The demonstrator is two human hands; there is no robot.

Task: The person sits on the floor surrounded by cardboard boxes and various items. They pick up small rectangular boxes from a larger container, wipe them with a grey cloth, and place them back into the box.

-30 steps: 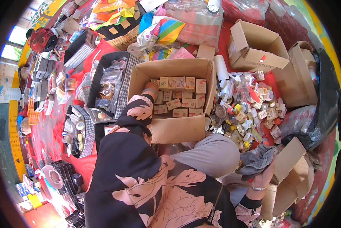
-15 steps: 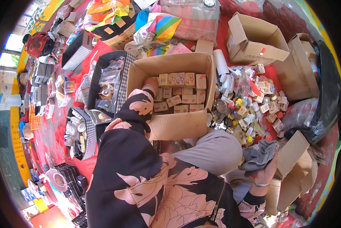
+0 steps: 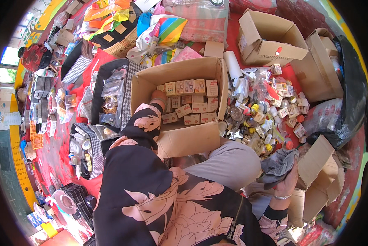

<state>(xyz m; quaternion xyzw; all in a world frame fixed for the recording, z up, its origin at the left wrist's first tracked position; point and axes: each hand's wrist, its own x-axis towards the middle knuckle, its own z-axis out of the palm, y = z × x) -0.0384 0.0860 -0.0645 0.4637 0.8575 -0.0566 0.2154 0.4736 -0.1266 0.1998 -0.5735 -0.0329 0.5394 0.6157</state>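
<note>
In front of me stands an open cardboard carton (image 3: 188,141) with small printed boxes (image 3: 200,107) packed in rows inside it. My left hand (image 3: 158,96) reaches into its left side, beside the end of the back rows. The fingers of that hand are too hidden to make out. Low on the right, my right hand (image 3: 289,180) is closed on a grey cloth (image 3: 277,166), which hangs bunched beside my knee.
Right of the carton lies a heap of loose small boxes and bottles (image 3: 270,119). Checked fabric bins (image 3: 128,82) of packaged goods line the left. More open cartons (image 3: 270,47) stand at the back right, with another (image 3: 315,164) by my right hand.
My left hand has drawn slightly toward me inside the carton, and a small box at the back left now shows. The whole view has shifted a little. My right hand keeps the cloth.
</note>
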